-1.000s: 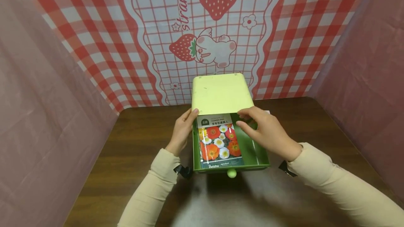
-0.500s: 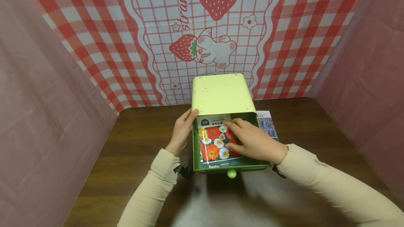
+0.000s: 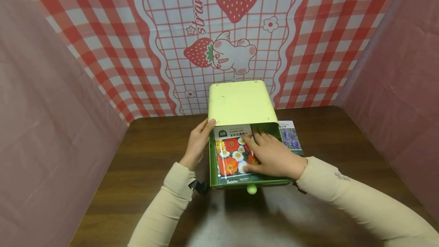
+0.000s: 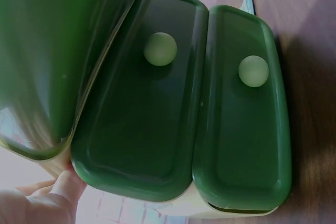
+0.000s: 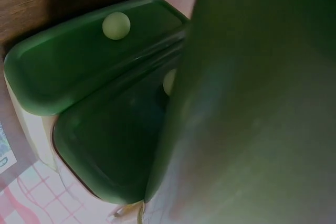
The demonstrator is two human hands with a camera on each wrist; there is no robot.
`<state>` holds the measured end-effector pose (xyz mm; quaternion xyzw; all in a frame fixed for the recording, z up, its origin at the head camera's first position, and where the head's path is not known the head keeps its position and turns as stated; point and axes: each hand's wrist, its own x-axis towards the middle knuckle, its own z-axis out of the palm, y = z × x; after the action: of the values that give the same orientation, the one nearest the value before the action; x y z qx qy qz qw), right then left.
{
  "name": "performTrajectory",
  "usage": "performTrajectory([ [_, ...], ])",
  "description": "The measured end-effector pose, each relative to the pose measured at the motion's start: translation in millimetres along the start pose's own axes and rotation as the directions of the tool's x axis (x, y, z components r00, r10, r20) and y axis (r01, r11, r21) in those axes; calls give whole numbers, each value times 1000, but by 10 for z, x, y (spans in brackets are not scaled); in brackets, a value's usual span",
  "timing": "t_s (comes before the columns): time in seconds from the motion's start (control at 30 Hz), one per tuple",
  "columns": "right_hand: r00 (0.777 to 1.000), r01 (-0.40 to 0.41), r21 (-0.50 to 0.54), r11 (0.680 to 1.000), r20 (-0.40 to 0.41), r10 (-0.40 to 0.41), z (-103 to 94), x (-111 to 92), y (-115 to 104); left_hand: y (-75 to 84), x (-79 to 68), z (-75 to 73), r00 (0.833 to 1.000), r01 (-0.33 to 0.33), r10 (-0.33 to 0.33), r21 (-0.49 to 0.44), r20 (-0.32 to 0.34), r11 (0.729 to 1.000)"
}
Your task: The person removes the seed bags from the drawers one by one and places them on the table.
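A small drawer cabinet [image 3: 241, 102], pale yellow-green with green drawers, stands on the table. Its top drawer [image 3: 213, 170] is pulled out. Inside lies a flower seed packet [image 3: 231, 155] printed with red, orange and white blooms. My left hand [image 3: 197, 144] rests against the cabinet's left side, thumb at the front top corner; the left wrist view shows that thumb [image 4: 68, 184] by the cabinet's edge. My right hand [image 3: 274, 155] reaches into the drawer with fingers spread, thumb and index fingertip over the packet's right part. In the right wrist view the drawer's side hides the right hand.
Below the open drawer, two lower drawers [image 4: 136, 114] with round knobs are shut. Another seed packet [image 3: 289, 138] with purple flowers lies on the wooden table [image 3: 137, 186] right of the cabinet. Behind hangs a red-checked strawberry cloth [image 3: 137, 41]; pink curtains [image 3: 387, 68] flank both sides.
My right hand has moved from above the drawer's right front corner left and down into the drawer, over the packet, uncovering the purple-flower packet. My left hand stays in place.
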<state>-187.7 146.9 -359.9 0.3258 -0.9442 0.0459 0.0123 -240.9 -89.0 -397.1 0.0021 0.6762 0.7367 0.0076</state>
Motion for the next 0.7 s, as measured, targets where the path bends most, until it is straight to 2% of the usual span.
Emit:
performTrajectory([
  [0.43, 1000, 1, 118, 993, 26, -4, 10, -11, -6, -4, 7, 2, 1000, 8, -8, 1, -3, 1000],
  [0.7, 1000, 10, 148, 989, 18, -13, 1, -31, -21, -14, 15, 2, 1000, 2, -2, 8, -5, 1000],
])
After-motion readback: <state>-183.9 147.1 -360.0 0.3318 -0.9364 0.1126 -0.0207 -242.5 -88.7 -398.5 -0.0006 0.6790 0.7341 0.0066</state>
